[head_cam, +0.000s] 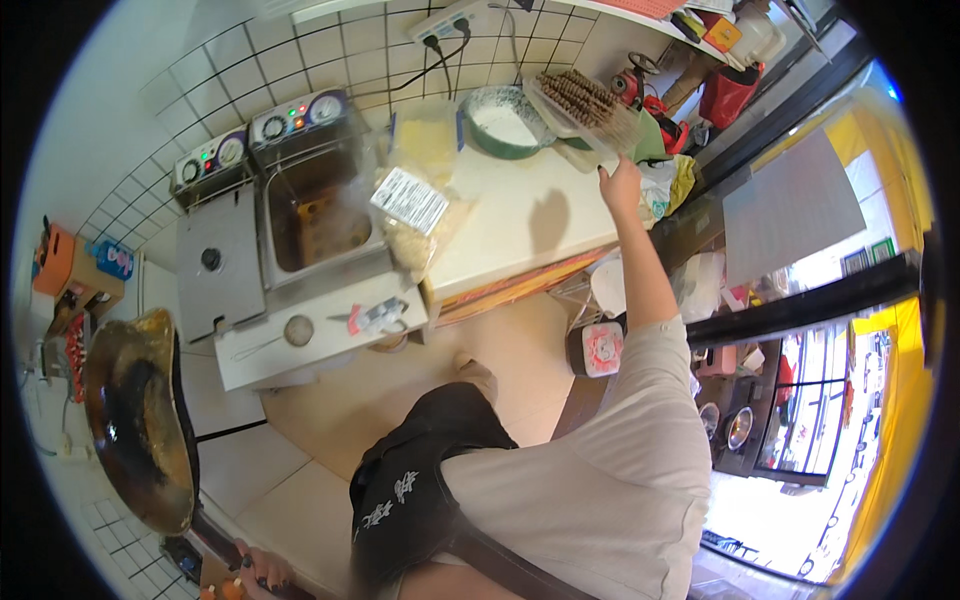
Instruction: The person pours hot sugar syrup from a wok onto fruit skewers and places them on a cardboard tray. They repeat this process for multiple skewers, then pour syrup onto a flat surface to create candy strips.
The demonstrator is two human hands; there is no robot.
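My left hand (pixel 264 568), at the lower left, grips the dark handle of a wok (pixel 135 427). The wok is tilted up on its side, its inner face browned and blackened. My right arm stretches over the counter. My right hand (pixel 622 187) has its thumb and fingers at the near end of a clear plastic tray (pixel 600 142). Rows of brown skewered food (pixel 579 97) fill that tray, their sticks pointing towards my hand. Beside it stands a green speckled basin (pixel 510 142) with white powder or liquid inside.
A steaming deep fryer (pixel 319 214) stands left of the white counter (pixel 517 225), next to a lidded one (pixel 217 262). A labelled plastic bag (pixel 412 217) leans by it. A strainer (pixel 298 330) and scissors (pixel 375 316) lie on the low shelf. A folding stool (pixel 607 289) stands below right.
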